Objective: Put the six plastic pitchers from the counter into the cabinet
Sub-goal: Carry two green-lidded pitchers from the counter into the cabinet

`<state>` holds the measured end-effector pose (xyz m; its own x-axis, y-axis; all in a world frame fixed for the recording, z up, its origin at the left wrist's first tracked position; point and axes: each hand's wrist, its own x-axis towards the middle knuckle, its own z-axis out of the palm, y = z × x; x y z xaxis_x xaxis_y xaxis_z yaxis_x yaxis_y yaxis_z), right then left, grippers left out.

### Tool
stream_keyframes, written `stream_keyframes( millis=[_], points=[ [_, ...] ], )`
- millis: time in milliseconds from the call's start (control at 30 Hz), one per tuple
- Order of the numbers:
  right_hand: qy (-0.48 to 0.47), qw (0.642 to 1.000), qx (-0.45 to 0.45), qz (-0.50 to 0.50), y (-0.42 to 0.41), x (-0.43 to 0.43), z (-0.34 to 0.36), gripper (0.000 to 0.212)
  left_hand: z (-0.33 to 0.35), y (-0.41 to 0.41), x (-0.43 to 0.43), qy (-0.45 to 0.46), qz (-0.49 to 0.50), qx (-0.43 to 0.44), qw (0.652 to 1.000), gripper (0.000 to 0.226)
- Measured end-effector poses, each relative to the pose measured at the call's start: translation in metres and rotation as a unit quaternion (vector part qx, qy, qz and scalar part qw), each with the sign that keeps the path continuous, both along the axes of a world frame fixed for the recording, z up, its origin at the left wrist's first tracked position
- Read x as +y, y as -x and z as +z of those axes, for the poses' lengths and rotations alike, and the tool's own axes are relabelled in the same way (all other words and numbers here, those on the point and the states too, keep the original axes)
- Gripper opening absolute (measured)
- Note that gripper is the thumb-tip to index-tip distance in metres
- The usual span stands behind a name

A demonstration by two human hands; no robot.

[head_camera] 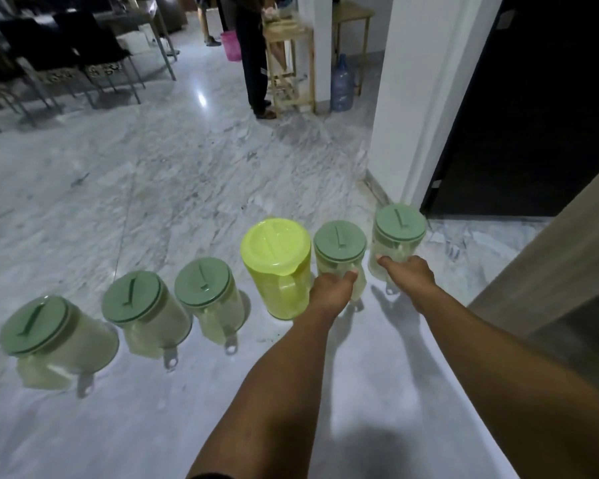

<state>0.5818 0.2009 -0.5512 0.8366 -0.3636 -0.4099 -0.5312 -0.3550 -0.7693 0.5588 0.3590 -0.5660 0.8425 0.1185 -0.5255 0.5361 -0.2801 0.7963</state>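
Note:
Several plastic pitchers stand in a row along the far edge of a white marble counter [201,426]. Most are clear with sage-green lids; one is yellow-green [277,267] and taller, right of the middle. My left hand [332,288] is closed around the handle side of the clear pitcher [339,250] just right of the yellow one. My right hand [408,274] grips the rightmost clear pitcher [400,229]. Three clear pitchers stand untouched to the left: one at the far left [45,333], a second [135,302] and a third [204,285].
A brown wooden panel [550,264] rises at the right of the counter. Beyond the counter lie a marble floor, a white pillar [412,98] and a dark doorway. A person stands by a wooden rack [291,63]; a blue water bottle [342,84] and chairs are farther off.

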Motion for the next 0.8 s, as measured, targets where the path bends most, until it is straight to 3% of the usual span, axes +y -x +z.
stream_keyframes(
  millis=[133,400,567,800],
  points=[
    [-0.001,0.999,0.012,-0.039,-0.012,0.002,-0.009,0.05,-0.007,-0.006,-0.008,0.024,0.015,0.009,1.0,0.064],
    [-0.011,0.997,-0.028,-0.067,0.003,-0.003,-0.005,0.028,0.008,-0.003,-0.019,0.056,0.019,0.011,0.998,0.024],
    [0.104,0.992,-0.073,-0.024,0.044,-0.007,0.024,0.029,0.052,0.014,-0.014,0.097,0.017,0.015,0.995,0.029],
    [0.308,0.937,-0.165,0.0,0.146,-0.014,0.111,0.02,0.134,0.08,-0.008,0.126,-0.095,-0.036,0.987,0.032]
  ],
)
